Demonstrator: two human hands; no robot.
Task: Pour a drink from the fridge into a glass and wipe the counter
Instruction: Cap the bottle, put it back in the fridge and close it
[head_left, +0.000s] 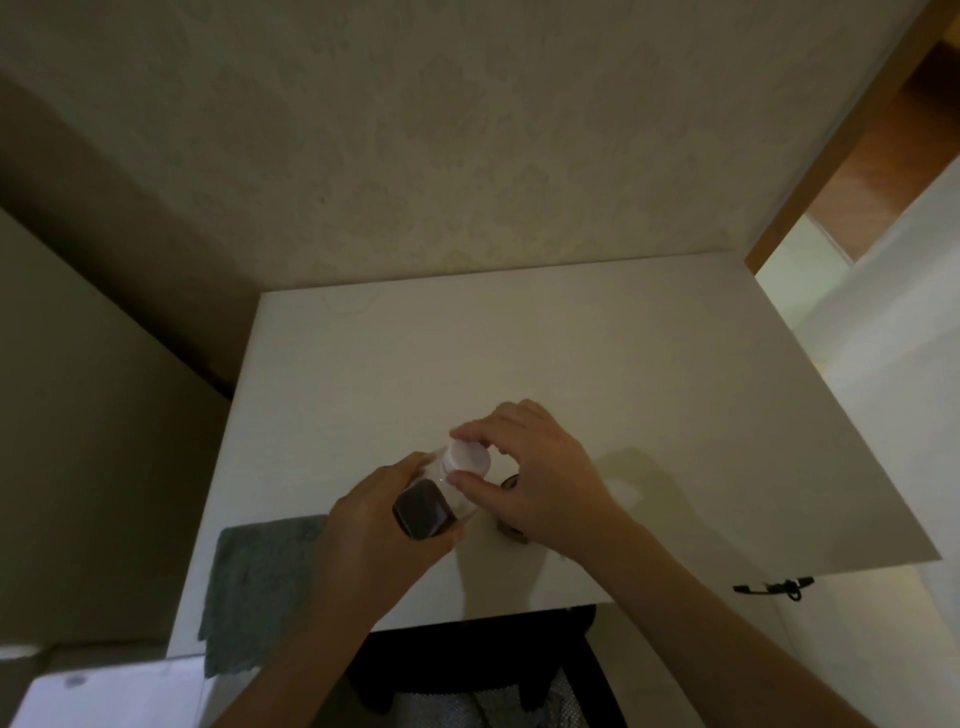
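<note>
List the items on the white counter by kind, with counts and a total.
Bottle of dark drink with white cap: 1
Grey-green cloth: 1
Glass, mostly hidden behind the right hand: 1
Total: 3

A plain white, flat rectangular counter top (597, 332) fills the middle of the view, its far edge butting a pale patterned wall. Surface mostly bare w/ soft shadows near centre. On the near left corner lies a grey-green textured cloth (254, 582), spread flat, its near end hanging over the counter's front edge. Just right of centre, near the front, a small dark round object (511, 483) rests on the top, mostly hidden; can't tell what it is. Lighting dim, detail soft.
</note>
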